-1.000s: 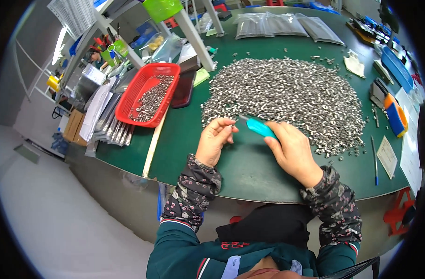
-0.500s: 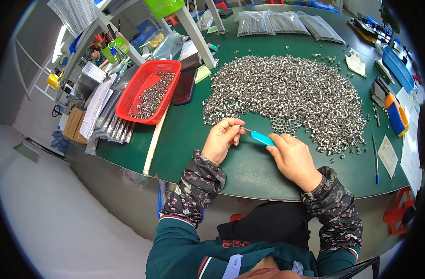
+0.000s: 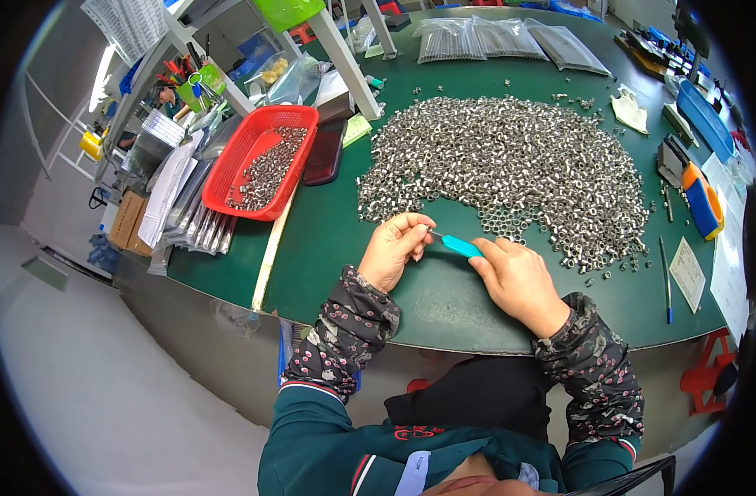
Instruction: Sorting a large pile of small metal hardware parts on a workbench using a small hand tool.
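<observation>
My left hand (image 3: 389,251) pinches a small shiny metal ring (image 3: 429,230) between thumb and fingertips, mostly covered by them. In my right hand (image 3: 520,281) is a small hand tool with a teal handle (image 3: 460,245) and a thin metal shaft. The shaft points left and its end meets the ring at my left fingertips; whether it is inside the ring I cannot tell. Both hands are just above the green table (image 3: 444,310), at the near side of a wide heap of small metal rings (image 3: 510,161).
A red plastic basket (image 3: 218,172) with more rings stands left, beside bagged stacks (image 3: 192,223). Clear bags of parts (image 3: 451,40) lie at the back. On the right are a white glove (image 3: 629,110), an orange-and-blue tool (image 3: 704,205), a pen (image 3: 666,281) and a paper tag (image 3: 688,273).
The tool's teal handle has shifted slightly left, closer to my left fingertips. Both hands keep their grips, and the whole view has moved a little.
</observation>
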`<state>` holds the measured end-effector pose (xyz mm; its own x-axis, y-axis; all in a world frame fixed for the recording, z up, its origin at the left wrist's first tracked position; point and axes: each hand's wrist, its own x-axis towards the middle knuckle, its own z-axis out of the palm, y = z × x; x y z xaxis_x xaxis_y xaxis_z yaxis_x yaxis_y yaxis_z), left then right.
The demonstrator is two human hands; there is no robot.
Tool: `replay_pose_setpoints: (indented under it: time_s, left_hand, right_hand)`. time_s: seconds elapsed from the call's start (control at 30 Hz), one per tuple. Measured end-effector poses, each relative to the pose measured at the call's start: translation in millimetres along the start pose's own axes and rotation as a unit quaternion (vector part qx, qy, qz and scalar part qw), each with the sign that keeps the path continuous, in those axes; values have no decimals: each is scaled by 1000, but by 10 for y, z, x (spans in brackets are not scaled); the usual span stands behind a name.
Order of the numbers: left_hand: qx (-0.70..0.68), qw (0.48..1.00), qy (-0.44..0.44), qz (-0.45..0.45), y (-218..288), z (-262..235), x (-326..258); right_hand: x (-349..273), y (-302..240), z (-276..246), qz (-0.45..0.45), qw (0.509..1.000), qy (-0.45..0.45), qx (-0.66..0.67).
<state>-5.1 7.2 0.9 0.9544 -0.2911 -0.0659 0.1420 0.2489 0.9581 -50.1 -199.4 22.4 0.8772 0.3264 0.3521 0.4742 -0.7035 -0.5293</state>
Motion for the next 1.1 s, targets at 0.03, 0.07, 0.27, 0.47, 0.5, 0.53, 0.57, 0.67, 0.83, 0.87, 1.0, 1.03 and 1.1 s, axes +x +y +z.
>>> replay_pose_setpoints:
  time_s: [0.03,0.07,0.27,0.47,0.5,0.53,0.57,0.67,0.83,0.87,1.0,1.03,1.1]
  left_hand:
    - [-5,1000,-2,-6,-1,1,-3]
    - [-5,1000,-2,-6,0,3,-4]
    - [-6,1000,3,-15,-26,6,2]
    - [-5,1000,11,-18,-39,4,5]
    - [-11,1000,10,-20,-36,4,6]
    - [-17,1000,9,-23,-34,4,8]
    - [-17,1000,9,-23,-40,5,11]
    - [-32,999,8,-22,-53,-2,10]
    - [-65,996,-45,-29,-53,-7,-12]
    - [-65,996,-45,-28,-50,5,-9]
    - [-73,996,-32,-30,-52,0,-7]
    - [-85,995,-31,-31,-55,-2,-4]
    - [-89,995,-26,-20,-33,8,-1]
  right_hand:
    - [0,2,1,0,1000,0,0]
    - [0,9,5,-2,1000,3,-3]
    - [5,10,20,-15,999,23,-32]
    - [11,6,33,-41,996,49,-70]
    - [12,13,39,-50,994,61,-78]
    - [13,16,39,-50,994,61,-78]
    - [17,20,37,-61,992,71,-83]
    - [19,25,29,-80,988,90,-95]
    - [48,42,-10,-76,984,123,-100]
    - [40,62,-17,-68,984,129,-99]
    - [31,50,-13,-59,987,117,-92]
    - [29,51,-12,-59,987,117,-92]
    - [25,55,1,-68,987,121,-79]
